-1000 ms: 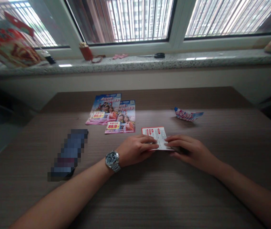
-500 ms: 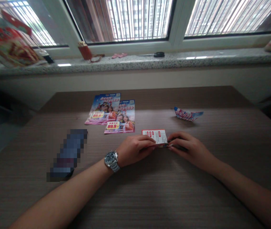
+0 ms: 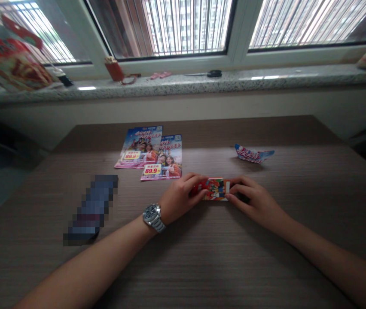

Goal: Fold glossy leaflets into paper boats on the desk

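Note:
Between my hands is a small folded flyer (image 3: pixel 215 189), its red and orange printed side with cartoon-like figures facing me. My left hand (image 3: pixel 184 192), a metal watch on its wrist, grips the left end between thumb and fingers. At the right end, my right hand (image 3: pixel 250 195) pinches the edge near a white patch. A folded paper boat (image 3: pixel 254 154), printed blue and pink, sits on the table beyond my right hand. Flat flyers (image 3: pixel 163 165) with a blue and pink print lie overlapped beyond my left hand.
A dark, pixelated phone-like object (image 3: pixel 93 208) lies on the wooden table (image 3: pixel 183 266) left of my left forearm. Along the stone windowsill (image 3: pixel 250 83) are black-handled scissors (image 3: pixel 213 74), a brown container (image 3: pixel 114 69), pink bits (image 3: pixel 160 75) and a colourful bag (image 3: pixel 12 60).
The flyer has turned from its white, text-printed face to its red and orange picture face. Both hands have shifted their fingers on it slightly. The boat and flat flyers stay put.

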Demonstrator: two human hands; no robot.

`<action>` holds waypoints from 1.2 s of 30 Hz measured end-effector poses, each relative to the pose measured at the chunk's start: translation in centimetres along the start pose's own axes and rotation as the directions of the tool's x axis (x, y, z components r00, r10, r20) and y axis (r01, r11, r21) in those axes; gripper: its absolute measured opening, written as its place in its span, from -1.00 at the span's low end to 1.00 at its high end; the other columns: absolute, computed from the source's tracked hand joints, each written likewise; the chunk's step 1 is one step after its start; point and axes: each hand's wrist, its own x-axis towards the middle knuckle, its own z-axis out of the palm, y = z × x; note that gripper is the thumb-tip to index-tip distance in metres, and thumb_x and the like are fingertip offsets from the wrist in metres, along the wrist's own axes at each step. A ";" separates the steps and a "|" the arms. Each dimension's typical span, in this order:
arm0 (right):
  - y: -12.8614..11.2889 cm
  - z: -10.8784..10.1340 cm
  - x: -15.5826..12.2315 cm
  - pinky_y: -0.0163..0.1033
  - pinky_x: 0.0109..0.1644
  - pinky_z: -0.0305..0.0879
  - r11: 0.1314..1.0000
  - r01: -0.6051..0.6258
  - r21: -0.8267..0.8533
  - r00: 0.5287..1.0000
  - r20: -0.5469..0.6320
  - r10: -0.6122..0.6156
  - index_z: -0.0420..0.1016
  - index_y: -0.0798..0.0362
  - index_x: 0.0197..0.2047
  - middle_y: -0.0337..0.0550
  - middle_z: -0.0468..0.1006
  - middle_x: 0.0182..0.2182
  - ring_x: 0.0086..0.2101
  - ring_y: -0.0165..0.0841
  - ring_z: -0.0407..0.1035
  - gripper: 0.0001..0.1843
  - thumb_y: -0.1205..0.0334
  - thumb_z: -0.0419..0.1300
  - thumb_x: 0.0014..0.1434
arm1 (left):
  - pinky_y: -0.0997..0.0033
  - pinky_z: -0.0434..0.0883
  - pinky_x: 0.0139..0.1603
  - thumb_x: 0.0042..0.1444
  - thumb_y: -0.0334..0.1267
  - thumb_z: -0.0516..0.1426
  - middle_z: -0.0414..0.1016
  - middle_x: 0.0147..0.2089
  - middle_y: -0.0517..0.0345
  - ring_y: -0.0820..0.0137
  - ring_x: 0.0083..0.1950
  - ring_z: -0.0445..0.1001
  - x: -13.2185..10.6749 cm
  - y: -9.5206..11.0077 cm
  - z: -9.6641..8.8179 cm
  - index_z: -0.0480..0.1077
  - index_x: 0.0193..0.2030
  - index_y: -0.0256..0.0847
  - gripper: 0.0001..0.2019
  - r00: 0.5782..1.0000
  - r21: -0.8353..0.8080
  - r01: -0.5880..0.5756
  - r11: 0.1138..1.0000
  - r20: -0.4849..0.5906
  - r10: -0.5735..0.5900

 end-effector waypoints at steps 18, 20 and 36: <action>1.0 0.6 0.0 0.14 0.23 0.33 0.959 0.170 -0.227 0.986 0.039 -0.165 0.44 -0.08 0.23 -0.05 0.52 0.17 0.16 -0.12 0.35 -0.62 0.28 0.12 0.37 | 0.16 0.49 0.18 0.36 -0.28 0.10 0.44 0.17 -0.07 0.26 0.12 0.48 0.1 -0.3 0.9 0.51 0.01 -0.23 -0.80 0.999 0.112 -0.041 0.993 -0.011 0.043; 1.2 0.7 0.0 0.15 0.23 0.33 0.957 0.165 -0.239 0.986 0.044 -0.159 0.45 -0.08 0.23 -0.07 0.52 0.17 0.16 -0.12 0.35 -0.62 0.27 0.12 0.38 | 0.06 0.43 0.26 0.38 -0.25 0.07 0.40 0.25 -0.07 0.20 0.21 0.42 0.1 -0.1 0.7 0.51 0.03 -0.22 -0.77 0.996 0.202 -0.083 0.976 0.029 0.079; 0.9 0.4 0.0 0.09 0.20 0.36 0.967 0.143 -0.210 0.990 0.011 -0.143 0.52 -0.02 0.16 0.02 0.53 0.11 0.11 -0.14 0.39 -0.67 0.27 0.13 0.37 | 0.09 0.38 0.30 0.40 -0.05 0.03 0.35 0.32 -0.04 0.14 0.30 0.35 -1.0 2.3 0.3 0.23 0.36 -0.17 -0.53 0.915 0.372 -0.346 0.861 0.335 0.223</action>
